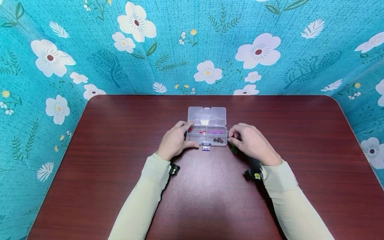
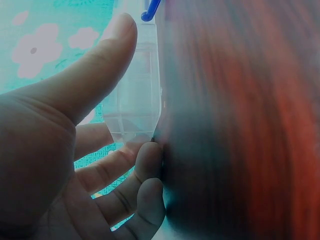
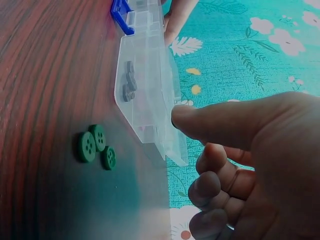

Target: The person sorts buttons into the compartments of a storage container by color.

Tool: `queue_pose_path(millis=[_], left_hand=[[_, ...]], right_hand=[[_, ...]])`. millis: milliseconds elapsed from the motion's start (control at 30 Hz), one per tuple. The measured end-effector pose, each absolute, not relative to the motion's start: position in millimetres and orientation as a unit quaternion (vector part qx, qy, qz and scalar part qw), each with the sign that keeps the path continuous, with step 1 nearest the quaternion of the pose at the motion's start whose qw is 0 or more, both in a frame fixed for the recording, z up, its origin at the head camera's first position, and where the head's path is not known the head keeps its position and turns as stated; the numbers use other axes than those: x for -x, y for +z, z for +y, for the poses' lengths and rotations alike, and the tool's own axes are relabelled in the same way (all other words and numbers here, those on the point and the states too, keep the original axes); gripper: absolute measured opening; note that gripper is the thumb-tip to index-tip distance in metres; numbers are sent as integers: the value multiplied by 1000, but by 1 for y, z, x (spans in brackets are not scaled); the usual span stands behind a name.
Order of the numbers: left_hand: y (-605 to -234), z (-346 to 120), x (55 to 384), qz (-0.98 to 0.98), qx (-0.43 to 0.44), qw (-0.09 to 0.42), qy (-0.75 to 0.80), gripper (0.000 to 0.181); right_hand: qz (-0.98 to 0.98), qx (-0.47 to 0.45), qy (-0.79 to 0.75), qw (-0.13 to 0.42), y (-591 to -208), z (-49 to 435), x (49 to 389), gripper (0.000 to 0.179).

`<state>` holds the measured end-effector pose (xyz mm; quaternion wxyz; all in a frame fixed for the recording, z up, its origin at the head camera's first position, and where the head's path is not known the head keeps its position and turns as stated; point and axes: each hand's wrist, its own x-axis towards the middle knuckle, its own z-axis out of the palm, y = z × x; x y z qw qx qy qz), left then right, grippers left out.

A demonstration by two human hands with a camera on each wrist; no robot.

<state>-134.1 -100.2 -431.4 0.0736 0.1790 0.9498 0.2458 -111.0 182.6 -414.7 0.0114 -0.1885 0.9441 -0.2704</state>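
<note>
A clear plastic divided box (image 1: 196, 139) stands on the table with its lid (image 1: 206, 116) swung back. My left hand (image 1: 175, 140) grips its left end, thumb along the front and fingers round the side and back. Red buttons (image 1: 201, 132), purple buttons (image 1: 214, 132) and brown buttons (image 1: 218, 140) lie in separate compartments. Beside the right end is my right hand (image 1: 253, 141), thumb and index finger together. At its thumb tip in the right wrist view shows a small dark edge, apparently a button (image 3: 173, 123), mostly hidden. Green buttons (image 3: 87, 146) lie on the table below this hand.
A blue clasp (image 1: 206, 147) hangs at the box's front edge. The dark red wooden table (image 1: 120, 133) extends on both sides. Behind it rises a turquoise flowered cloth (image 1: 180, 50).
</note>
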Motion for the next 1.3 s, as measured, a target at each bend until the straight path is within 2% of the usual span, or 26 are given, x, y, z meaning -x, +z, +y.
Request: queue_pose_path(millis=[567,1300], left_hand=[[-433,-100,134,951,-175,77,244,91],[-433,-100,135,949,-182,71,246,90]], right_hand=[[937,207,-281,-7,-413,163,114,12],[935,201,-291,8,-412,144,119,9]])
